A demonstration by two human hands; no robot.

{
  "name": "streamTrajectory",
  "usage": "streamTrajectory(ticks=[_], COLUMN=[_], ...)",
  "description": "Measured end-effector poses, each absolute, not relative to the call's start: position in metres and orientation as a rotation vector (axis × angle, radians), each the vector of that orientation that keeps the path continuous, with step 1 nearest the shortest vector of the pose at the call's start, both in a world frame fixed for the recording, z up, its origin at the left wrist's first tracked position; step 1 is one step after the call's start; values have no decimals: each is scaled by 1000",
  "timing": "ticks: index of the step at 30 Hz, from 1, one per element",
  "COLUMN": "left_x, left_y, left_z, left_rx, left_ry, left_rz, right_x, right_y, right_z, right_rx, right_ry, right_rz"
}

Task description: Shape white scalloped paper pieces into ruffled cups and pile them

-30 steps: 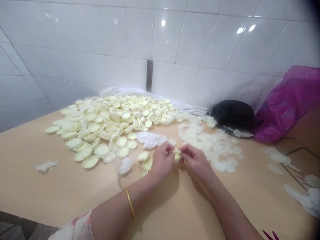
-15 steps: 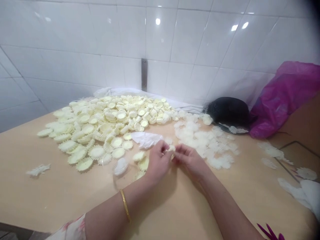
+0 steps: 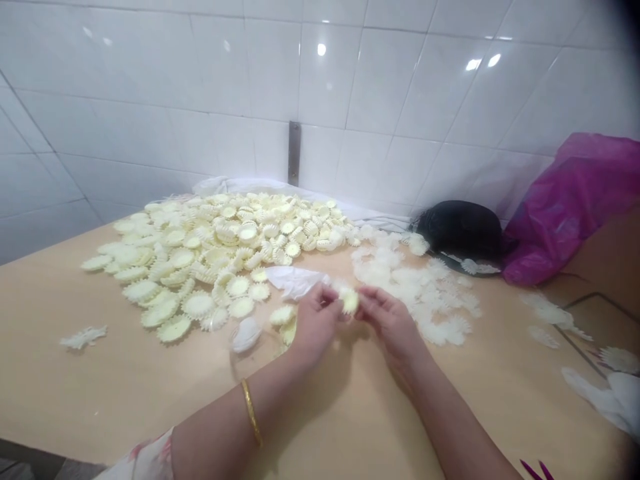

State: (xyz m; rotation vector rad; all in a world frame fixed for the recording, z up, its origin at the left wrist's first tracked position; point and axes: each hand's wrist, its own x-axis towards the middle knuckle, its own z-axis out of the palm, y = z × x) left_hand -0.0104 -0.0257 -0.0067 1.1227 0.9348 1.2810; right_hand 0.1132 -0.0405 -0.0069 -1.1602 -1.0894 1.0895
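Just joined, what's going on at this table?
A person is pinching a small scalloped pale-yellow piece between the left hand and right hand, just above a light wooden table. A large heap of ridged yellow discs lies to the left, and a spread of thin white frilled pieces lies to the right. A magenta plastic bag sits against the tiled wall.

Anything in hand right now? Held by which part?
Yes: a pale yellow scalloped disc, pinched at its left edge by the left hand's fingertips. The right hand's fingertips are at its right edge; contact unclear.
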Motion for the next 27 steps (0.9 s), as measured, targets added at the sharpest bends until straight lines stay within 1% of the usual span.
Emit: streamTrajectory(ticks=[3, 5, 9, 14, 17, 19, 20, 24, 25, 27], left_x=[-10, -9, -10, -9, -7, -6, -6, -8, -9, -8], left_y=[-26, -26, -27, -27, -27, -26, -26, -24, -23, -23], left_z=[-7, -8, -6, -2, -5, -9, -10, -9, -9, -11], left_rx=[1108, 1134, 1020, 869, 1023, 1144, 1184, 1197, 1182, 1173], left_ry=[907, 921, 961, 839, 909, 965, 976, 998, 1006, 1022], left_rz=[1288, 1263, 1194, 956, 1032, 1121, 1150, 1178, 1162, 1125], right_x=[117, 117, 117, 117, 113, 112, 112, 119, 121, 121], right_y=[-37, -38, -41, -47, -49, -48, -48, -44, -44, -44], right_z=[-11, -11, -4, 8, 7, 4, 3, 3, 4, 4], right_rx=[-1072, -1071, -1148, -1237, -1350, -1380, -1368, -1180, -1155, -1190], right_ry=[-1013, -1049, -1163, -1473, -1541, -1513, -1496, -1456, -1456, -1487], right_rz=[1313, 1328, 1117, 874, 631, 578, 635, 1088, 1137, 1087])
